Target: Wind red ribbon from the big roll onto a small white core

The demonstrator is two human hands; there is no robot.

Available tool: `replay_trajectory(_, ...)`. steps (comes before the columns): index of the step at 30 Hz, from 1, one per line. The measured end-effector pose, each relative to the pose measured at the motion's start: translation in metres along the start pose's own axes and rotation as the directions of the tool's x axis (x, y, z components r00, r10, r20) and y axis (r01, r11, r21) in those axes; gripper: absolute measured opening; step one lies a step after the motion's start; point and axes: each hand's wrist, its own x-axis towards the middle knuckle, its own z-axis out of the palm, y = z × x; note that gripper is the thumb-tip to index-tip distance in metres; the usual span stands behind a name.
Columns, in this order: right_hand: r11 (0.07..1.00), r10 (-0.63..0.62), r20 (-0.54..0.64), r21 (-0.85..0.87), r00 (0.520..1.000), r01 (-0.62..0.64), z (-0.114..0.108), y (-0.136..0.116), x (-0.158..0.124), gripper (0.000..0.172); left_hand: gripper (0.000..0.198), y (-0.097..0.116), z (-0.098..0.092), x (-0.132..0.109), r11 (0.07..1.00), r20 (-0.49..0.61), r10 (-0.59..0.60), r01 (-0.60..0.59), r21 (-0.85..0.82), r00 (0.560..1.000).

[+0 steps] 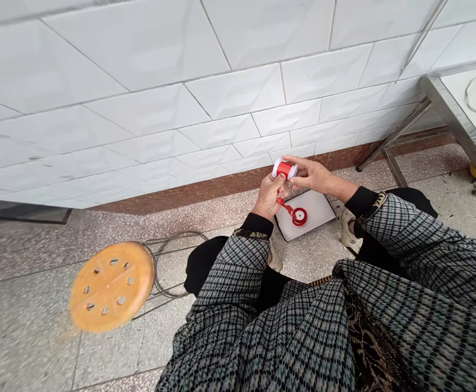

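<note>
My right hand (309, 174) pinches a small spool of red ribbon (285, 169) with white end discs, held up in front of the tiled wall. My left hand (268, 196) is closed just below it, its fingers pinching the loose red ribbon end (282, 203) that runs down from the spool. Below both hands a second, flat red ribbon roll (299, 216) lies on a white board (319, 212) on the floor between my feet. Both arms wear checked grey sleeves.
An orange round stool (111, 286) with a wire frame stands at the left. A metal table (462, 109) with slanted legs is at the upper right. The white tiled wall (181, 98) is close in front. Speckled floor lies all around.
</note>
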Motion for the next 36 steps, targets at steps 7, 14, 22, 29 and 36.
replay_trajectory(7, 0.999, -0.003, -0.064, -0.051, 0.998, 0.000, 0.004, -0.005, -0.004, 0.055, 0.064, 0.001, 0.001, -0.001, 0.999, -0.032, -0.032, 0.032, -0.009, 0.999)
replay_trajectory(14, 0.996, 0.009, -0.117, -0.083, 0.993, -0.018, 0.006, -0.006, -0.005, 0.053, 0.067, -0.001, 0.002, -0.001, 1.000, -0.003, 0.002, -0.002, -0.016, 1.000)
replay_trajectory(22, 0.996, 0.060, -0.096, 0.068, 0.994, -0.054, 0.011, -0.003, -0.003, 0.048, 0.062, -0.002, 0.004, 0.001, 1.000, -0.118, -0.009, 0.006, -0.024, 0.993)
replay_trajectory(29, 0.989, 0.062, -0.252, 0.148, 0.966, -0.025, 0.019, 0.013, 0.003, 0.042, 0.058, -0.009, 0.005, 0.005, 0.999, -0.154, 0.041, -0.046, -0.029, 0.987)
replay_trajectory(36, 0.992, 0.045, -0.290, 0.129, 0.956, -0.007, 0.013, 0.012, 0.007, 0.038, 0.053, -0.008, 0.005, 0.004, 1.000, -0.168, 0.001, 0.003, 0.021, 0.986)
